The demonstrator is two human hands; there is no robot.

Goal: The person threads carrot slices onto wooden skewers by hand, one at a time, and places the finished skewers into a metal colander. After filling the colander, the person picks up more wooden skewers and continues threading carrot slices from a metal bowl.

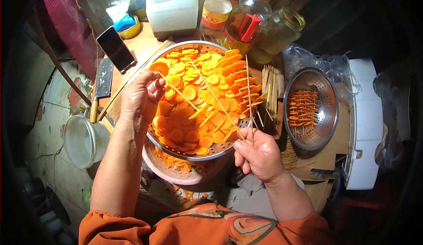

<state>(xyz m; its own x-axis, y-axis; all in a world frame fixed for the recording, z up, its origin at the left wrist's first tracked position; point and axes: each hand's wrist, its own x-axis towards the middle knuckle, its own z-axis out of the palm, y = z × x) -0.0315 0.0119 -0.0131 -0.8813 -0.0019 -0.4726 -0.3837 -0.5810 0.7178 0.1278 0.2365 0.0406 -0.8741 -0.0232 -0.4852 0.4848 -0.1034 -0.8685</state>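
My left hand [143, 90] is closed in a pinch on the upper end of a thin wooden skewer [177, 90]. That skewer slants down to the right, where a few carrot slices [199, 112] stand on edge along it. Two more bare skewers [216, 96] rise from my right hand [260, 154], fingers closed round their lower ends. Both hands are above a perforated metal colander [200, 158] heaped with round orange carrot slices [177, 135]. Against its right side lean skewers threaded with carrot slices [233, 68].
A second colander [324, 139] at right holds filled skewers [303, 108]. Bare skewers [269, 84] lie between the colanders. Bottles [216, 13] and a white jug [172, 13] stand behind. A phone [115, 49], cleaver [104, 77] and bucket [81, 141] are at left. A basin [176, 176] sits below.
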